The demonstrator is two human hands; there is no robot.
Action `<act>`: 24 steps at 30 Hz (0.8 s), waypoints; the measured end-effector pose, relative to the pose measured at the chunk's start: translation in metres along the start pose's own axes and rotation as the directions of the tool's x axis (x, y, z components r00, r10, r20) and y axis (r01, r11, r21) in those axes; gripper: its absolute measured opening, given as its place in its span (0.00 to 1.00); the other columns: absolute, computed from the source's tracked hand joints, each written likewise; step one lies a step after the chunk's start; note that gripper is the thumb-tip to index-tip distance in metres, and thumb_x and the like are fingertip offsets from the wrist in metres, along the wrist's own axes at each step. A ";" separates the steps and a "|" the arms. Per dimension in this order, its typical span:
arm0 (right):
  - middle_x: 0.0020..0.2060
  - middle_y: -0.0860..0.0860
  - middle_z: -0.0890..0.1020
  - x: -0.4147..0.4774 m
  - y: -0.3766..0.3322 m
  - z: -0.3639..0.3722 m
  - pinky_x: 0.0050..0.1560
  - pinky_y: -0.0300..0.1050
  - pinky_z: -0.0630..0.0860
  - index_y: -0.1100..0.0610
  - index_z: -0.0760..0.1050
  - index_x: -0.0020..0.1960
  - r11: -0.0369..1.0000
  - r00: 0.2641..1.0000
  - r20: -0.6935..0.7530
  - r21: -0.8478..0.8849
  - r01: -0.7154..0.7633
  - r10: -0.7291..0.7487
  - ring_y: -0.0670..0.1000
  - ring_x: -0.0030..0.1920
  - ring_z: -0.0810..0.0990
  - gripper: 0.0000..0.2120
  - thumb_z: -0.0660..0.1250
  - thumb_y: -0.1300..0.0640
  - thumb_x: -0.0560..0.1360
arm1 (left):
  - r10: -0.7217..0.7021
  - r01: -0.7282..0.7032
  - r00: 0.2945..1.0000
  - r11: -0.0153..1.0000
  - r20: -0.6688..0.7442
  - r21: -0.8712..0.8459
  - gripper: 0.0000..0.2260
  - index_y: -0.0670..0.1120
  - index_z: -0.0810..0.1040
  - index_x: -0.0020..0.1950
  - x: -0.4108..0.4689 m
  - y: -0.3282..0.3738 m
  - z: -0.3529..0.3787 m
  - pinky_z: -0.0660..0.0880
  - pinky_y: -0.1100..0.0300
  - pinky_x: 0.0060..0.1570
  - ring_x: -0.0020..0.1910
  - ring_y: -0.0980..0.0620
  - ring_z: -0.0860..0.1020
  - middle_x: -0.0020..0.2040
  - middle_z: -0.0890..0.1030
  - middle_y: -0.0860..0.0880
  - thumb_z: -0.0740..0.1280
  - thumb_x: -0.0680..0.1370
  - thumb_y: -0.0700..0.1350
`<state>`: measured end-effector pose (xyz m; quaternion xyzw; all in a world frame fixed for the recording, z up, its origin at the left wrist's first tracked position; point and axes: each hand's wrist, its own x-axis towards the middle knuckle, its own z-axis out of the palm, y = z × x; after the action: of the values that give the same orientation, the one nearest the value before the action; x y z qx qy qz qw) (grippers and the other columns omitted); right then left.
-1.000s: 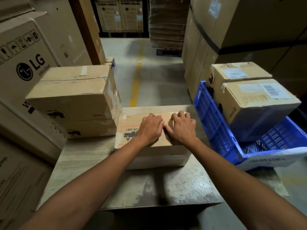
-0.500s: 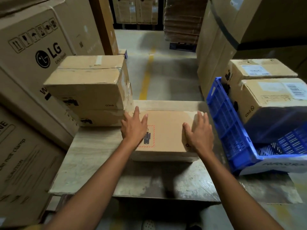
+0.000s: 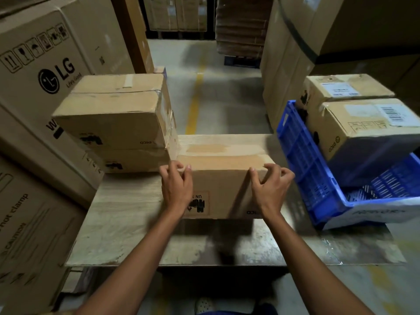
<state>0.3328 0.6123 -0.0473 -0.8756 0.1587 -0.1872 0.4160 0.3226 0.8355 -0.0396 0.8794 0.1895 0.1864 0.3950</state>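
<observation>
A brown cardboard box (image 3: pixel 223 176) stands in the middle of a worn wooden table (image 3: pixel 127 223), its labelled face with a red-framed UN mark turned toward me. My left hand (image 3: pixel 176 187) grips the box's upper left corner, fingers curled over the top edge. At the upper right corner my right hand (image 3: pixel 270 189) holds on with bent fingers, thumb on the front face. The box's far side is hidden.
Two stacked cardboard boxes (image 3: pixel 113 114) sit on the table's left, touching the held box. A tilted blue plastic crate (image 3: pixel 302 160) on the right holds two labelled boxes (image 3: pixel 368 133). Large cartons, one marked LG (image 3: pixel 45 64), wall in both sides. A concrete aisle with a yellow line (image 3: pixel 195 96) runs ahead.
The box has been tipped up, so the labelled face that lay on top now faces me. Both hands went from lying flat on it to curling over its upper corners.
</observation>
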 end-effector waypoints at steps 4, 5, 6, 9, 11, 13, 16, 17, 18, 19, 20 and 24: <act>0.58 0.55 0.66 -0.013 0.019 0.007 0.52 0.47 0.74 0.56 0.74 0.55 0.998 0.998 -0.037 0.041 -0.040 0.042 0.57 0.55 0.73 0.20 0.74 0.45 0.73 | -0.010 0.011 1.000 1.000 0.005 -0.026 0.10 0.44 0.70 0.55 -0.018 -0.017 0.008 0.65 0.68 0.31 0.42 0.48 0.76 0.57 0.66 0.47 0.64 0.81 0.49; 0.58 0.55 0.66 -0.017 0.024 0.009 0.52 0.46 0.74 0.56 0.73 0.54 0.997 0.998 -0.034 0.047 -0.053 0.055 0.57 0.55 0.73 0.19 0.75 0.46 0.73 | -0.033 0.033 0.999 0.999 0.022 -0.029 0.10 0.44 0.70 0.57 -0.022 -0.021 0.010 0.62 0.70 0.32 0.43 0.48 0.75 0.58 0.67 0.46 0.64 0.81 0.48; 0.58 0.55 0.66 -0.021 0.028 0.011 0.52 0.47 0.75 0.56 0.73 0.53 0.997 0.997 -0.028 0.046 -0.065 0.066 0.57 0.55 0.73 0.18 0.75 0.47 0.73 | -0.054 0.055 0.998 0.998 0.039 -0.029 0.10 0.43 0.70 0.59 -0.026 -0.025 0.012 0.61 0.71 0.32 0.44 0.49 0.75 0.60 0.67 0.45 0.64 0.81 0.47; 0.57 0.55 0.66 -0.033 0.042 0.018 0.53 0.50 0.76 0.55 0.71 0.51 0.996 0.996 -0.003 0.011 -0.090 0.090 0.59 0.56 0.73 0.16 0.74 0.49 0.72 | -0.104 0.106 0.991 0.994 0.085 -0.017 0.14 0.43 0.70 0.65 -0.036 -0.038 0.016 0.64 0.69 0.36 0.51 0.50 0.74 0.65 0.68 0.43 0.64 0.81 0.45; 0.57 0.56 0.66 -0.041 0.049 0.021 0.54 0.52 0.76 0.56 0.71 0.51 0.992 0.992 0.023 -0.029 -0.122 0.123 0.60 0.57 0.71 0.16 0.74 0.50 0.72 | -0.109 0.111 0.987 0.994 0.122 -0.011 0.15 0.41 0.70 0.66 -0.042 -0.048 0.018 0.66 0.65 0.45 0.55 0.50 0.73 0.66 0.68 0.43 0.65 0.81 0.43; 0.58 0.58 0.68 -0.049 0.052 0.024 0.58 0.58 0.74 0.57 0.72 0.52 0.985 0.989 0.032 -0.102 -0.139 0.143 0.62 0.59 0.71 0.15 0.73 0.51 0.73 | -0.082 0.079 0.981 0.997 0.175 0.025 0.15 0.41 0.70 0.67 -0.048 -0.057 0.020 0.67 0.60 0.50 0.58 0.44 0.74 0.66 0.68 0.42 0.65 0.81 0.43; 0.66 0.63 0.70 -0.053 0.047 0.028 0.72 0.66 0.60 0.58 0.75 0.52 0.958 0.998 0.031 -0.284 -0.036 0.047 0.65 0.70 0.68 0.12 0.72 0.54 0.73 | -0.010 -0.030 0.977 0.982 0.214 0.186 0.14 0.42 0.72 0.66 -0.048 -0.063 0.023 0.71 0.48 0.57 0.64 0.39 0.70 0.69 0.67 0.40 0.65 0.80 0.44; 0.69 0.64 0.69 -0.053 0.042 0.030 0.74 0.66 0.55 0.58 0.76 0.53 0.943 0.998 0.068 -0.330 0.034 -0.012 0.64 0.74 0.65 0.12 0.72 0.54 0.73 | 0.048 -0.101 0.978 0.959 0.203 0.263 0.12 0.43 0.75 0.62 -0.047 -0.063 0.023 0.71 0.45 0.60 0.67 0.38 0.68 0.71 0.66 0.39 0.66 0.79 0.43; 0.72 0.64 0.68 -0.053 0.037 0.034 0.75 0.64 0.56 0.59 0.77 0.54 0.932 0.988 0.130 -0.342 0.121 -0.081 0.63 0.75 0.65 0.13 0.72 0.55 0.73 | 0.133 -0.192 0.971 0.929 0.197 0.318 0.10 0.44 0.77 0.58 -0.044 -0.060 0.022 0.70 0.42 0.62 0.69 0.38 0.67 0.71 0.67 0.38 0.67 0.77 0.42; 0.73 0.63 0.67 -0.053 0.031 0.038 0.75 0.63 0.63 0.60 0.77 0.56 0.927 0.966 0.209 -0.312 0.211 -0.150 0.63 0.74 0.66 0.14 0.72 0.56 0.73 | 0.230 -0.290 0.951 0.894 0.207 0.340 0.08 0.44 0.78 0.54 -0.042 -0.057 0.022 0.70 0.41 0.63 0.69 0.38 0.68 0.70 0.69 0.38 0.68 0.75 0.40; 0.73 0.62 0.68 -0.055 0.023 0.042 0.70 0.60 0.70 0.61 0.77 0.58 0.924 0.932 0.297 -0.255 0.286 -0.206 0.62 0.73 0.69 0.14 0.71 0.57 0.74 | 0.321 -0.383 0.920 0.861 0.227 0.334 0.06 0.43 0.79 0.51 -0.039 -0.055 0.023 0.72 0.41 0.63 0.68 0.37 0.70 0.68 0.72 0.38 0.68 0.74 0.40; 0.66 0.61 0.76 -0.065 -0.001 0.063 0.61 0.54 0.78 0.62 0.78 0.59 0.814 0.751 0.499 -0.143 0.563 -0.432 0.61 0.64 0.77 0.13 0.66 0.57 0.77 | 0.435 -0.522 0.838 0.816 0.330 0.249 0.14 0.42 0.80 0.51 -0.035 -0.053 0.025 0.77 0.47 0.56 0.57 0.42 0.78 0.57 0.79 0.42 0.58 0.77 0.46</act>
<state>0.3043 0.6831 -0.0962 -0.9549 -0.1568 -0.0627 0.2444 0.2950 0.8361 -0.1018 0.9683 -0.0644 0.1300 0.2035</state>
